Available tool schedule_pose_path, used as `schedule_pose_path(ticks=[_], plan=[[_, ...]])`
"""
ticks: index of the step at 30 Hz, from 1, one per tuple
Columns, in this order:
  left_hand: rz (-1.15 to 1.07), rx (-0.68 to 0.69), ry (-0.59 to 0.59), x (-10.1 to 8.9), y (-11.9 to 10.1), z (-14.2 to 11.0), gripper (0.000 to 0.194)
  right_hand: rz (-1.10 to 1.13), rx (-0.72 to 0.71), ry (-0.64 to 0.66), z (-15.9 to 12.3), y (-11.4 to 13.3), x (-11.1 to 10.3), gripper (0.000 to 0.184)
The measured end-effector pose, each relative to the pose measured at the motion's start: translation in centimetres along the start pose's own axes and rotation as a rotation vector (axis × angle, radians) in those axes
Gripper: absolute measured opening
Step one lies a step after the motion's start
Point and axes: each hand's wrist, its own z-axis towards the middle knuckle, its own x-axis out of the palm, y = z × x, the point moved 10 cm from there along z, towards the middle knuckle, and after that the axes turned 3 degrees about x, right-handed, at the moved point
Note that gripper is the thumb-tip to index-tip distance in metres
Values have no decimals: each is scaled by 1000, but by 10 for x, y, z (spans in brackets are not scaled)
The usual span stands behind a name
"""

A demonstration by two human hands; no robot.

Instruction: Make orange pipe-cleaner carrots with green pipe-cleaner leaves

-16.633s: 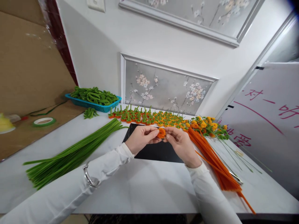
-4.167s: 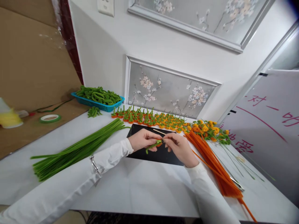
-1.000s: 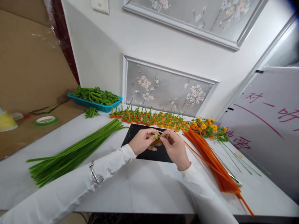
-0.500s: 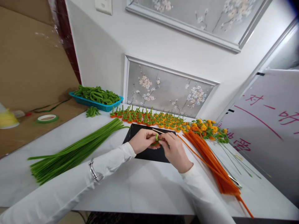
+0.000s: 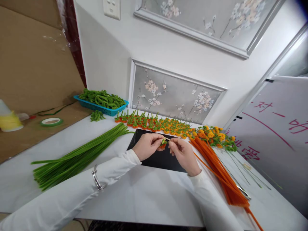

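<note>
Above a black board point(image 5: 154, 161), my left hand point(image 5: 146, 146) is closed on a small orange pipe-cleaner flower point(image 5: 163, 146). Its green back piece point(image 5: 164, 141) points up between my fingers. Just to the right, my right hand point(image 5: 182, 154) pinches a thin pale stick point(image 5: 167, 139), whose end meets or nearly meets the green piece. The exact contact is too small to tell.
Rows of orange and yellow flower heads point(image 5: 154, 123) stand behind the board. Green pipe cleaners point(image 5: 81, 155) lie left, orange ones point(image 5: 218, 173) right, by finished-looking yellow flowers point(image 5: 211, 134). A blue basket point(image 5: 112, 112) of green pieces and a tape roll point(image 5: 51, 122) stand farther left.
Earlier the orange flower showed no green piece; now one sits on its back. Within the last second my right fingers have drawn slightly away, and the stick has swung down toward the flower.
</note>
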Motion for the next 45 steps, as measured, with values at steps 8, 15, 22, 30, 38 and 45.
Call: schedule_pose_path(ticks=[8, 15, 22, 30, 38, 45], plan=[[479, 290, -62, 3, -40, -10, 24, 139, 167, 120, -1, -12, 18, 24], [131, 30, 19, 7, -4, -5, 23, -321, -167, 63, -5, 29, 10, 19], [-255, -192, 14, 14, 10, -6, 29, -316, -151, 23, 0, 24, -1, 10], [-237, -130, -8, 9, 3, -2, 30, 210, 205, 42, 0, -10, -6, 21], [-105, -17, -30, 8, 0, -1, 24, 463, 400, 270, -10, -10, 30, 30], [-238, -216, -37, 4, 10, -3, 25, 403, 337, 183, -5, -16, 18, 25]])
